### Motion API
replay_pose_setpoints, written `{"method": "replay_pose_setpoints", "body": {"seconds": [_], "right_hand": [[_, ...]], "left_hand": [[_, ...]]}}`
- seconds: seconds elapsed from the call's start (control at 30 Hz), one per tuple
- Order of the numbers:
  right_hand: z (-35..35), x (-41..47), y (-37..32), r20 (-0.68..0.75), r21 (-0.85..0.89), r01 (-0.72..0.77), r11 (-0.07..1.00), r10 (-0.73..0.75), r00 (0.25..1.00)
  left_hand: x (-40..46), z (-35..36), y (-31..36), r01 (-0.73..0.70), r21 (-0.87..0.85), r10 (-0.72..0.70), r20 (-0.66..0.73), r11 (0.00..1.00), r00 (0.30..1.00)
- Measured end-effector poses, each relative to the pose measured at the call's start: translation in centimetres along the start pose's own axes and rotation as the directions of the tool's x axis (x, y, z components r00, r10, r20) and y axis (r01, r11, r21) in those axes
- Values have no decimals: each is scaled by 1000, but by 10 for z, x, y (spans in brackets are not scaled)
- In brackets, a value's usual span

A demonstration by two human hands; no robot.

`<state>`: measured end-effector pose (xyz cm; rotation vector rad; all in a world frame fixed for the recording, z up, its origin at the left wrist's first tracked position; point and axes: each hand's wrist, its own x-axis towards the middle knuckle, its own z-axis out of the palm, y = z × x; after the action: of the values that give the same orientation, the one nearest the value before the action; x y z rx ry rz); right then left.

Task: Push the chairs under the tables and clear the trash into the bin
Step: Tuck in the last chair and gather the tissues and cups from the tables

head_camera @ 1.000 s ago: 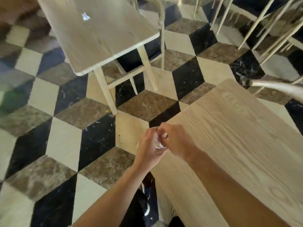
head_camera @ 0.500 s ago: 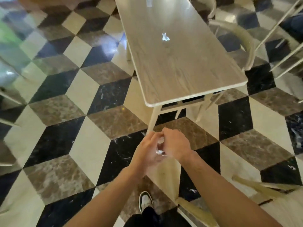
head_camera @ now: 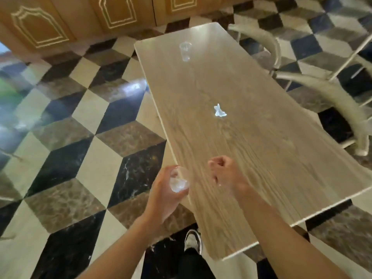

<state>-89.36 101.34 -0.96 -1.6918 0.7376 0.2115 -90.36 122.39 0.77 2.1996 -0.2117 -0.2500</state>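
Observation:
My left hand (head_camera: 165, 196) grips a clear plastic cup (head_camera: 179, 181) with crumpled wrapper inside, held just off the near left edge of a long wooden table (head_camera: 261, 158). Over the table's near end hovers my right hand (head_camera: 227, 174), fingers curled with nothing visible in them. A small crumpled white scrap (head_camera: 219, 112) lies mid-table. Another clear plastic cup (head_camera: 185, 50) stands near the far end. Two pale curved-back chairs (head_camera: 330, 97) stand at the table's right side, pulled out from it.
The floor is a cube-pattern of black, brown and cream marble tiles (head_camera: 96, 137). A wooden panelled wall (head_camera: 80, 21) runs behind the table. My shoe (head_camera: 193, 241) is below the table's near corner. No bin is in view.
I have walked up to this table, which now fills the view. My hands were joined around the cup; now they are apart, with the cup left in the left hand.

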Motion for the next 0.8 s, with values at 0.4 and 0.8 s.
{"method": "replay_pose_setpoints", "body": {"seconds": [0.4, 0.8], "right_hand": [[0, 247, -102, -466, -355, -151, 923, -34, 884], [194, 309, -304, 44, -528, 161, 834, -162, 986]], "left_hand": [[273, -37, -9, -96, 19, 90, 200, 995, 976], [502, -132, -62, -257, 99, 190, 436, 961, 880]]}}
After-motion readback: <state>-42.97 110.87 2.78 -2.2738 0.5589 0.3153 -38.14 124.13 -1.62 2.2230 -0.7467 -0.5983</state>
